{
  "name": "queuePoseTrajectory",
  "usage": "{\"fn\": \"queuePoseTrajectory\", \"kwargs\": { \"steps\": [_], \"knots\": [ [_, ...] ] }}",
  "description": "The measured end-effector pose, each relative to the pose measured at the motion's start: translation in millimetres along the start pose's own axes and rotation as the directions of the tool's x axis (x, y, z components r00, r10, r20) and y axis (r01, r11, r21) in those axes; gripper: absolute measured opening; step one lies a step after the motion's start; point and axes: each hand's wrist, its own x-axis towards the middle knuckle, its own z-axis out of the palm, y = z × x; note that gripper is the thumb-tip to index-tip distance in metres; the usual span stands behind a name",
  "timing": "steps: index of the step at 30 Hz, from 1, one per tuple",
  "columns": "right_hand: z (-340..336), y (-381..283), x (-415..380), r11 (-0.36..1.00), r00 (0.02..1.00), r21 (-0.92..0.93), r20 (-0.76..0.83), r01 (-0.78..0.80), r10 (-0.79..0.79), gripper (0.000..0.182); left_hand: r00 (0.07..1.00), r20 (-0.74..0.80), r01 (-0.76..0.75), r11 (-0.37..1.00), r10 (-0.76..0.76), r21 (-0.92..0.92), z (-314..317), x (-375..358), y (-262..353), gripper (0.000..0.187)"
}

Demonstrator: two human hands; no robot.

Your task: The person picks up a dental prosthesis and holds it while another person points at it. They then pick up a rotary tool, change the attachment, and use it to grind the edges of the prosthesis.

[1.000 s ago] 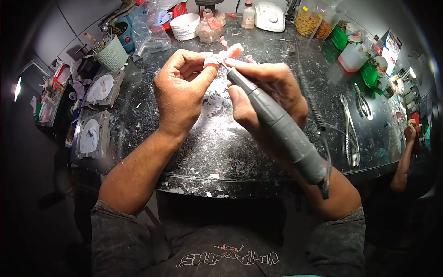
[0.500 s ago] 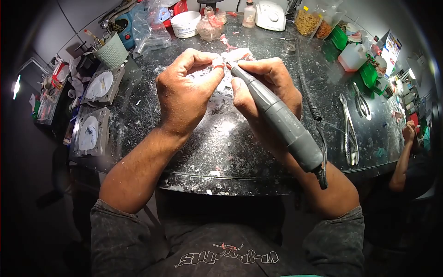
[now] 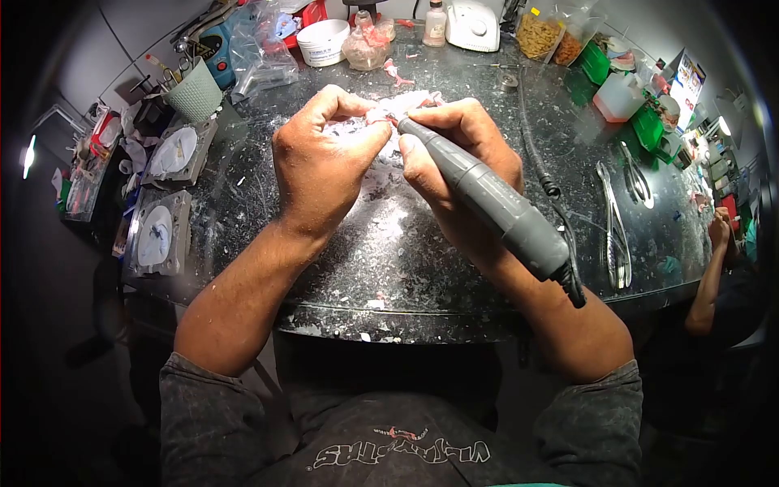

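Observation:
My left hand (image 3: 320, 166) pinches a small pink-and-white dental piece (image 3: 378, 116) between thumb and fingertips; its shape is mostly hidden. In my right hand (image 3: 466, 150) is a dark grey rotary handpiece (image 3: 499, 207), gripped like a pen. The tip of the handpiece points left and meets the piece at my left fingertips. From its rear end hangs a black cable (image 3: 570, 280). Just beyond my fingertips, a whitish crumpled heap (image 3: 414, 101) lies on the dusty black worktop (image 3: 373, 284).
Pliers (image 3: 614, 231) and a second pair (image 3: 638, 178) lie to the right. Two plaster moulds (image 3: 154, 235) stand left. At the back are a white tub (image 3: 323, 42), glass burner (image 3: 367, 47) and white control box (image 3: 473, 26). Another person's arm (image 3: 712, 268) shows far right.
My right hand and the handpiece's front have shifted slightly left, and the handpiece's rear end has swung up a little. My left hand keeps its pinch almost in place.

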Motion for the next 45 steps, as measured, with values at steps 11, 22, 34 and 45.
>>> {"fn": "queuePoseTrajectory", "kwargs": {
  "steps": [11,22,34,45],
  "knots": [
    [1.2,0.7,-0.7,0.999,1.0,0.049,-0.006,0.018,-0.017,0.028,0.986,-0.022,-0.154,0.958,0.164,0.24,-2.6,1.4,-6.7,0.016],
    [-0.3,-2.5,-1.3,1.0,1.0,0.016,0.028,-0.009,0.008,0.029,0.967,0.019,-0.242,0.902,0.253,0.358,-3.8,1.7,-6.6,0.015],
    [0.8,-1.5,-1.4,0.999,0.998,0.006,0.022,0.05,-0.05,0.031,0.951,0.029,-0.295,0.881,0.307,0.368,-3.9,1.8,-6.0,0.015],
    [1.3,-1.1,-2.2,0.999,0.999,-0.011,0.017,0.042,-0.041,0.032,0.949,0.041,-0.304,0.876,0.312,0.375,-4.6,2.3,-3.7,0.015]
  ]
}}
